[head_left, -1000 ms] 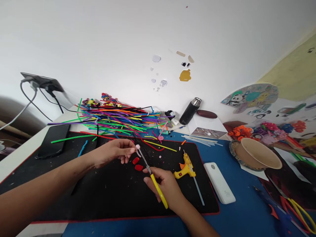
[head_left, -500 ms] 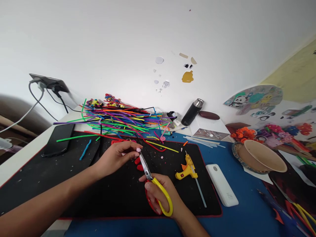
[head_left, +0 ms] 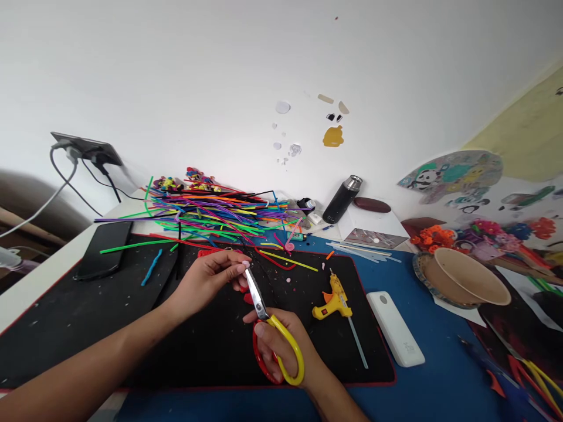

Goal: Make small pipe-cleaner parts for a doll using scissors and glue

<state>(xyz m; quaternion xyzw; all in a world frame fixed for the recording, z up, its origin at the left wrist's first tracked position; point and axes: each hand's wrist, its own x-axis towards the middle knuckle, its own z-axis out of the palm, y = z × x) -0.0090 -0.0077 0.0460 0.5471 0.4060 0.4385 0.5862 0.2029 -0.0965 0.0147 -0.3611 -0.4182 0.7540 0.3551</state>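
Observation:
In my left hand, a small pale pink fuzzy piece is pinched between thumb and fingers. My right hand grips a pair of scissors by the yellow and red handles. The blade tips reach the pink piece at my left fingertips; whether they are cutting into it cannot be made out. Below the left fingers, red pieces lie on the black mat, partly covered by the hand and scissors.
Behind my hands lies a heap of colourful pipe cleaners. To the right are a yellow glue gun, a white power bank and a beige bowl. A black phone rests at left, a black flask stands tilted-looking near the wall.
My left thumb and fingers have closed further around the pink piece, hiding more of it. The scissors and my right hand have shifted slightly left.

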